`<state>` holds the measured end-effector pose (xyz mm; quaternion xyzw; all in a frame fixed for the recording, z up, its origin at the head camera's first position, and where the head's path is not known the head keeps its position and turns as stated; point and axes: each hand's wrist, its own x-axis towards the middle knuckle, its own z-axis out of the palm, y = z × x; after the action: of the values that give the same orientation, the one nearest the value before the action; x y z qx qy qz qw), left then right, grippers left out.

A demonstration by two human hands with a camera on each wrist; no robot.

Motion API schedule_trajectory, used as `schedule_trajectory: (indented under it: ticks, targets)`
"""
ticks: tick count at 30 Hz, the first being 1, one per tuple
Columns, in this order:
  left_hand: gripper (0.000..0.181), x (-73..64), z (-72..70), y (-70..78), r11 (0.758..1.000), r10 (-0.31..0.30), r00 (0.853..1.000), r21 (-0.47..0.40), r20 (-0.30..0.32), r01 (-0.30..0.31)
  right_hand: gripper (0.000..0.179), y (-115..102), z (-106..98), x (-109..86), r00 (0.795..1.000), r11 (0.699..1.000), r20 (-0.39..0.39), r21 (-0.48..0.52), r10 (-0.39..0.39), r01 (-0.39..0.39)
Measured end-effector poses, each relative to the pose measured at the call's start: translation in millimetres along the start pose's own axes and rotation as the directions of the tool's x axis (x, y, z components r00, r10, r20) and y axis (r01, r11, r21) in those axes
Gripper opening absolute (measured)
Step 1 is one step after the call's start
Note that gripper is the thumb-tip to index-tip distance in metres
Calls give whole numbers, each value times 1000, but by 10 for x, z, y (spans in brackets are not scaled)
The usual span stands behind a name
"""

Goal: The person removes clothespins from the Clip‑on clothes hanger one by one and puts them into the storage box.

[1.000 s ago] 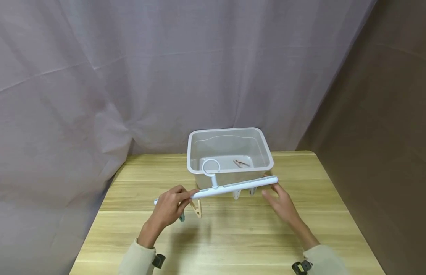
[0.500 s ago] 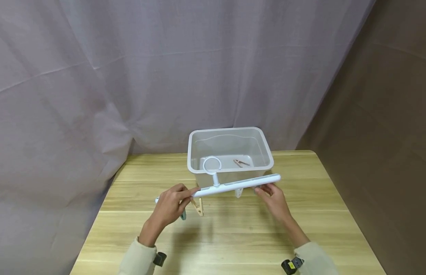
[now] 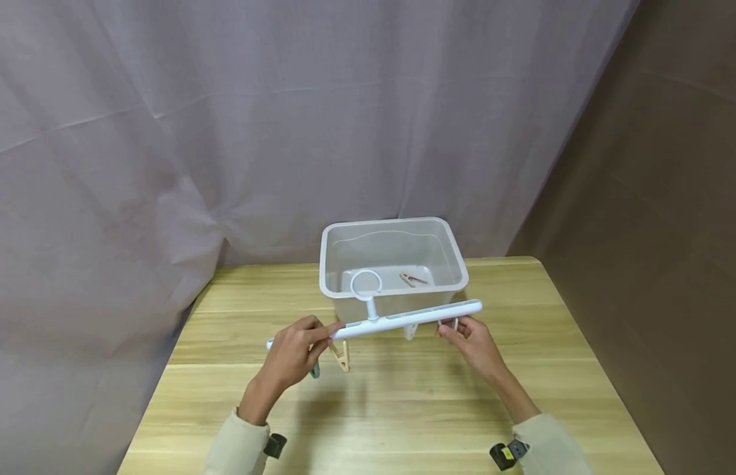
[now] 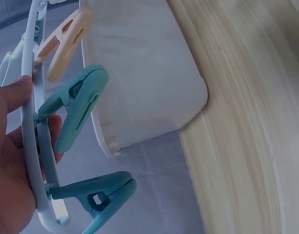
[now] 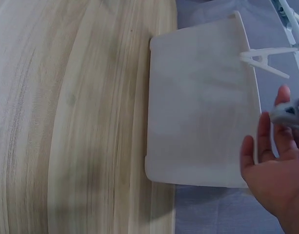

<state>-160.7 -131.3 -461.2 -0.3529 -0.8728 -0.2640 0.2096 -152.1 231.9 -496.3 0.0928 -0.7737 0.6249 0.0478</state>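
A pale blue clip hanger (image 3: 398, 322), a straight bar with a ring-like hook (image 3: 366, 285), is held above the table. Its left part is gripped by my left hand (image 3: 293, 353), thumb and fingers around the bar. Beside that hand hang a peach clip (image 4: 66, 44), a teal clip (image 4: 83, 105) and another teal clip (image 4: 98, 190). Under the bar's right end, my right hand (image 3: 479, 348) pinches a grey clip (image 5: 286, 115), partly hidden by the fingers. A white clip (image 5: 266, 58) dangles a little left of it in the head view.
Behind the hanger stands a pale grey plastic bin (image 3: 329, 264), with a brownish clothespin (image 3: 409, 280) lying inside. The wooden table (image 3: 403, 422) spreads out beneath both hands. Grey cloth (image 3: 285, 132) hangs at the back, and a darker cloth (image 3: 653, 264) on the right.
My right hand has come in leftward from the bar's right end and taken the grey clip between its fingers. The left hand keeps its grip, and the bar stays nearly in place.
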Motion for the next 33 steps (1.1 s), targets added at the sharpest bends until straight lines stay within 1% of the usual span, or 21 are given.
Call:
schedule_trajectory:
  ticks: [4,6,9,12,13,14,16,19,20,21,22,25,27,29,31,33]
  targets:
    - [38,12,-3,2,1000,3,1000,5,1,-3,19,-36,-11,3,999,999,52,-49,8,-6]
    - [38,15,0,6,1000,4,1000,7,0,-4,20,-49,-14,-2,998,999,57,-47,3,-1]
    - [38,19,9,5,1000,2,1000,7,-3,-2,21,-60,-12,-4,999,999,42,-53,0,2]
    - [39,17,14,5,1000,-3,1000,4,-1,3,20,-62,2,-4,1000,995,-8,-97,10,-11]
    - [40,15,14,5,1000,-4,1000,2,-1,4,19,-65,14,-6,999,993,-32,-114,12,-16]
    - [41,11,14,4,1000,-6,1000,0,-1,6,18,-133,36,-18,998,990,-55,-140,10,-17]
    - [42,4,9,4,1000,-12,1000,-4,4,12,18,-154,72,-20,993,982,-116,-189,3,-25]
    - [42,9,-5,3,1000,-13,1000,-6,7,13,16,-168,120,-19,979,963,-194,-271,-66,11]
    - [42,11,-10,3,1000,-14,1000,-7,7,14,15,-165,133,-16,971,952,-215,-304,-103,33]
    - [42,16,-17,5,1000,-13,1000,-6,8,14,14,-98,136,-5,961,942,-235,-330,-146,62]
    - [42,21,-22,6,1000,-13,1000,-6,7,13,12,-84,143,-2,950,927,-249,-362,-191,92]
    - [41,28,-22,7,1000,-14,1000,-3,10,14,7,-46,170,1,898,870,-274,-453,-343,194]
    - [41,29,-22,12,1000,-17,1000,-1,18,17,9,-23,187,2,860,833,-289,-498,-420,239]
    - [42,28,-16,15,1000,-20,1000,-1,24,20,16,4,203,7,824,798,-301,-540,-479,266]
    - [43,27,-16,21,1000,-23,999,-1,26,23,21,30,217,12,793,764,-304,-578,-527,287]
    - [42,26,-21,30,1000,-27,999,-3,27,27,25,48,231,12,767,736,-302,-604,-566,306]
